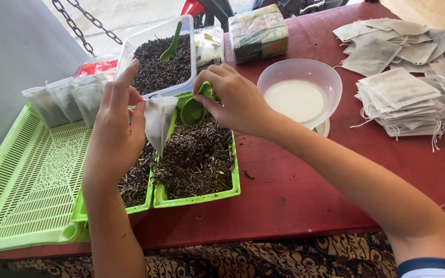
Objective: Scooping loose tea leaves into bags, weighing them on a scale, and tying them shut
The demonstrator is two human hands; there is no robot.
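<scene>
My left hand (117, 128) pinches a small white filter bag (158, 122) by its top and holds it over two green trays of dark loose tea (198, 154). My right hand (233, 100) grips a green plastic scoop (194, 108), tipped toward the mouth of the bag. Both hands hover just above the right green tray (197, 198), and the left tray is partly hidden by my left forearm.
A clear tub of dark tea with a second green scoop (171, 44) stands behind. Filled bags (68, 100) lean at the back of a green slatted basket (27, 190). A translucent bowl (300, 85), a wrapped pack of boxes (258, 32) and stacks of empty bags (403, 100) lie on the red table.
</scene>
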